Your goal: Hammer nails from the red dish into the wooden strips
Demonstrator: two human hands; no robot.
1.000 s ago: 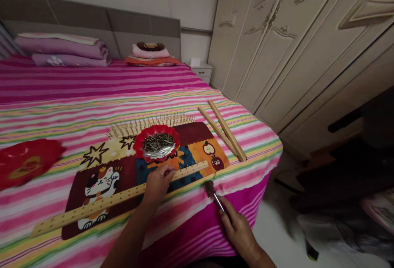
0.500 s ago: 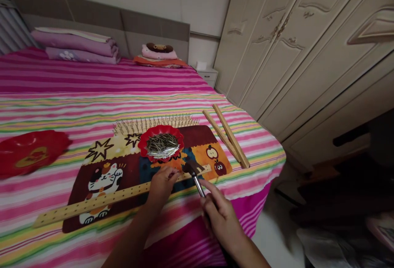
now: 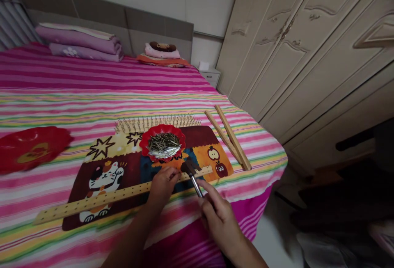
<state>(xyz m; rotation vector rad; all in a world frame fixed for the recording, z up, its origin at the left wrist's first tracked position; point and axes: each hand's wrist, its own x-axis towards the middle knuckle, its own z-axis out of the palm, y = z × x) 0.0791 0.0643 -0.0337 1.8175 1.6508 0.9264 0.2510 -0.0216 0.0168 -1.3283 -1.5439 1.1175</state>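
A long wooden strip with a row of holes [image 3: 101, 199] lies across a cartoon cat mat [image 3: 123, 165] on the striped bed. My left hand [image 3: 162, 184] rests on the strip, fingers pinched together at its far edge, likely on a nail too small to see clearly. My right hand [image 3: 217, 214] grips the metal shaft of a small hammer [image 3: 191, 171], whose dark head hovers just right of my left fingertips above the strip. Behind them a red dish of nails [image 3: 163, 143] sits on the mat.
A second strip studded with upright nails [image 3: 156, 122] lies behind the dish. Two plain wooden sticks [image 3: 229, 136] lie near the bed's right corner. Another red dish [image 3: 29, 149] sits far left. Folded bedding is at the headboard; a wardrobe [image 3: 292, 46] stands right.
My right hand lifted the hammer from the bed's front edge up and left, bringing its head beside my left fingertips. My left hand stayed on the strip.
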